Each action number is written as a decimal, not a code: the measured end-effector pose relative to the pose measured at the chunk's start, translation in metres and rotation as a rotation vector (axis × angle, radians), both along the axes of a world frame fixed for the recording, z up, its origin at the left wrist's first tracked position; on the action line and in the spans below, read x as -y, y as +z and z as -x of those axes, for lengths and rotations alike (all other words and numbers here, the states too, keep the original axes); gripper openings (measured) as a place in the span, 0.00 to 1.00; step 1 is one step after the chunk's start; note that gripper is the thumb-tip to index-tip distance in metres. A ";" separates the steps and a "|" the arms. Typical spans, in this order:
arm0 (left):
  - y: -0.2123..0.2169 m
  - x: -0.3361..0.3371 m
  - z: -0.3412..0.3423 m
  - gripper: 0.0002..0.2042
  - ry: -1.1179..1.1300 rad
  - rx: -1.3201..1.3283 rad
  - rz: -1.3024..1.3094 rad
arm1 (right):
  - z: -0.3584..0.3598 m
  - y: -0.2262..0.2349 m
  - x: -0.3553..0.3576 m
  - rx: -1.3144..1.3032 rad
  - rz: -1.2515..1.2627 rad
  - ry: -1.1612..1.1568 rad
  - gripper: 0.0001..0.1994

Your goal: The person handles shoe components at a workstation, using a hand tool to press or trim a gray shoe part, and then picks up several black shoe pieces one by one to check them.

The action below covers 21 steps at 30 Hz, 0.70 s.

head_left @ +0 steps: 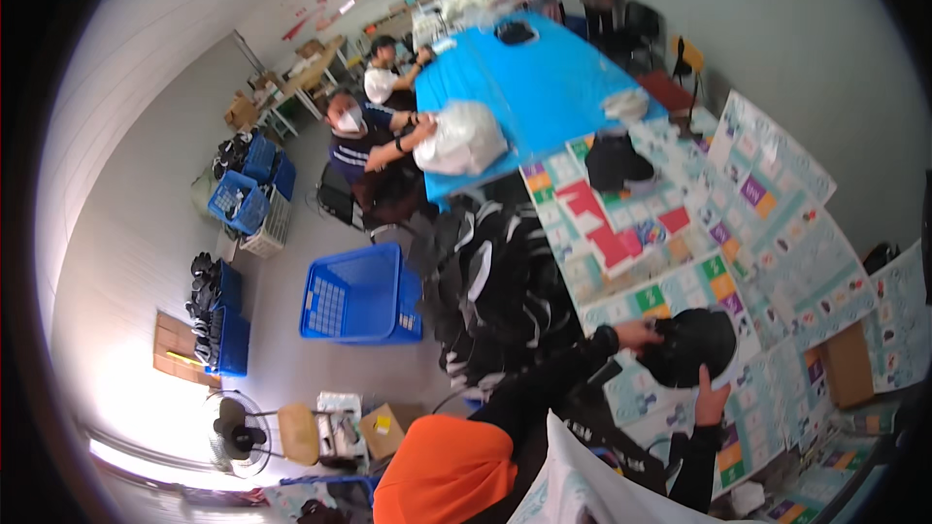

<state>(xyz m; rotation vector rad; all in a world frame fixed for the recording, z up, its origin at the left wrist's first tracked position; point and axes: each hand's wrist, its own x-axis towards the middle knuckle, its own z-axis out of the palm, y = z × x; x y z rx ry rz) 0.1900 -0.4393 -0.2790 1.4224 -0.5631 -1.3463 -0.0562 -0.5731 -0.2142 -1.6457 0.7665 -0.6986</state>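
Note:
Over the paper-covered table in front of me is a black cap (701, 342), its rounded crown toward the right. My left hand (638, 334) is closed on the cap's left side. At the near edge, my right hand (713, 400) has a digit pressed against the cap; its other fingers are partly hidden. A second black cap (618, 163) lies farther up the table on the printed sheets (641, 388). Left of the table edge rises a big heap of black caps (495, 291) with pale edges.
A blue plastic crate (354, 293) stands on the floor left of the heap. Beyond is a long blue-topped table (544, 78), where a seated person (364, 141) handles a white bag (461, 138). An orange rounded thing (447, 471) is close below me. A fan (236, 432) stands lower left.

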 end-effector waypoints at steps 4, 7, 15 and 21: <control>0.012 -0.022 0.006 0.19 -0.003 -0.243 0.049 | 0.005 0.006 0.004 -0.013 -0.089 0.133 0.25; 0.028 -0.025 0.008 0.24 0.088 -0.162 -0.012 | -0.001 0.010 0.005 -0.054 -0.067 0.141 0.24; 0.067 -0.010 0.019 0.20 0.233 -0.415 0.028 | 0.005 -0.017 0.024 -0.170 0.128 -0.099 0.23; 0.075 0.011 0.027 0.18 0.271 -0.828 0.315 | 0.011 -0.034 0.033 0.142 -0.214 0.290 0.27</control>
